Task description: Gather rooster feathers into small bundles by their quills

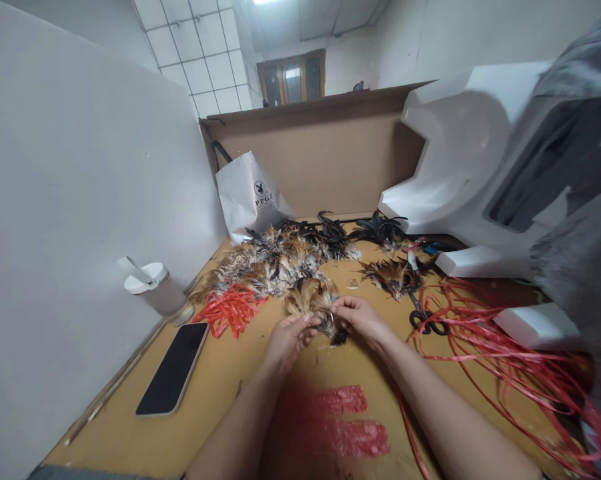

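Note:
Between my two hands, low over the brown table [260, 373], is a small bunch of brown and black feathers [313, 298]. My left hand [291, 339] pinches it from the left side, thumb and fingers pressed together. From the right, my right hand [359, 318] grips the same bunch with thumb and forefinger; a thin pale quill shows near the fingertips. A large pile of feathers [275, 260] lies just beyond the hands. Some of the fingers are hidden from view.
Short red strips [230, 308], a phone [174, 369] and a lidded white cup [157, 290] are at left. Scissors [427, 323], a smaller feather bunch [393, 275] and tangled red ribbon [500, 360] lie at right. Behind stand a white bag [250, 197] and white foam [445, 147].

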Available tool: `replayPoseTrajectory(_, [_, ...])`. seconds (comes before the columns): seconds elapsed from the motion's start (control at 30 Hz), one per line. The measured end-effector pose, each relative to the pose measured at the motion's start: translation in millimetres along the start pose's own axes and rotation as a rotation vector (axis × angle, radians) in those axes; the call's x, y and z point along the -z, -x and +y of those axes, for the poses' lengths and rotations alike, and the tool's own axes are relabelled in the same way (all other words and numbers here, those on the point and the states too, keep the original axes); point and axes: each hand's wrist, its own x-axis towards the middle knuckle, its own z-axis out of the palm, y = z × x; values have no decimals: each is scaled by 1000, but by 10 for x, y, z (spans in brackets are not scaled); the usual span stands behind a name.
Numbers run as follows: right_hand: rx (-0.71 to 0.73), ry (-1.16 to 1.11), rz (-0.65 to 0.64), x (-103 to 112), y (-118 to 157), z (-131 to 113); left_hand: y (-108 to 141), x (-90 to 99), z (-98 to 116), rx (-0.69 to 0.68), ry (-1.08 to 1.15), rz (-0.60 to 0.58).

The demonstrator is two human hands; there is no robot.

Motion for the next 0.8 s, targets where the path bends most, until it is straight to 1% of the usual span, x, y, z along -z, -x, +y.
replayPoseTrajectory(0.13, [120, -17, 34, -116, 26, -12, 33, -24, -14, 83, 32, -103])
replayPoseTrajectory(0.2, [156, -6, 44, -179, 44, -15, 46, -41, -13, 112, 58, -146])
replayPoseTrajectory(0.33, [117, -76, 29, -258, 70, -13, 60, -70, 0, 124, 103, -193])
replayPoseTrajectory(0.6, [0, -191, 47, -263, 63, -1, 71, -73, 9, 109, 140, -196])
replayPoseTrajectory(0.8, [23, -210, 71, -306, 62, 22, 60, -69, -20, 108, 142, -202])
